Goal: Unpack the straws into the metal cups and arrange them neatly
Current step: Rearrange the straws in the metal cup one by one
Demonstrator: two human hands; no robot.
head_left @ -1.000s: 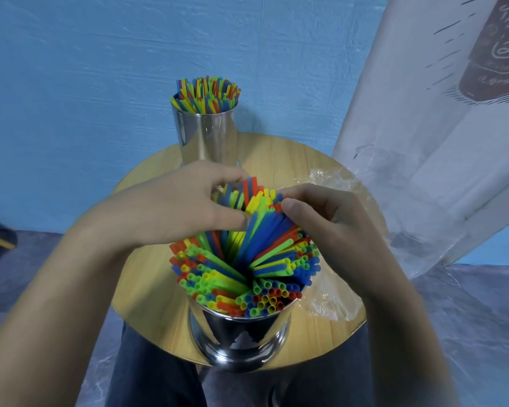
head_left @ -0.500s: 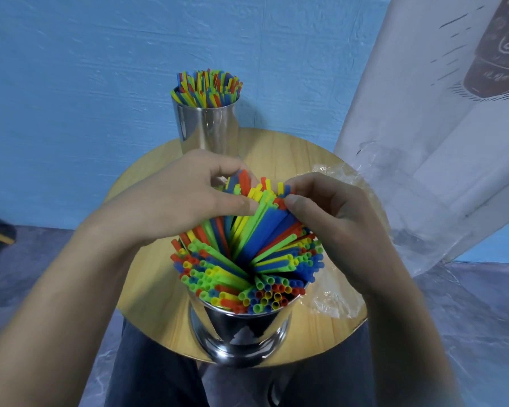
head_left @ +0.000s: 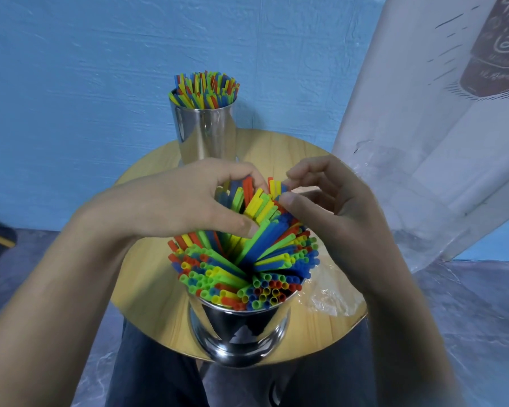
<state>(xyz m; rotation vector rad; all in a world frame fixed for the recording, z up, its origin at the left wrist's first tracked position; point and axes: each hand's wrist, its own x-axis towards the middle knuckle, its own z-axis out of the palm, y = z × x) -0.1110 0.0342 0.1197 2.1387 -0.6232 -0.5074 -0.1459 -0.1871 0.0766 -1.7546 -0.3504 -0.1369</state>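
Since a second ago, the right hand (head_left: 344, 218) has been drawn back from the straws (head_left: 247, 259) in the near metal cup (head_left: 238, 327). Its fingers, earlier closed over the bunch, are now loosened and spread. Only thumb and forefinger are left pinching a few far tips, and more yellow ends are exposed.

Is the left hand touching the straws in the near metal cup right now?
Touching. In the head view the left hand presses its thumb on the fanned straws and curls its fingers over their far tips.
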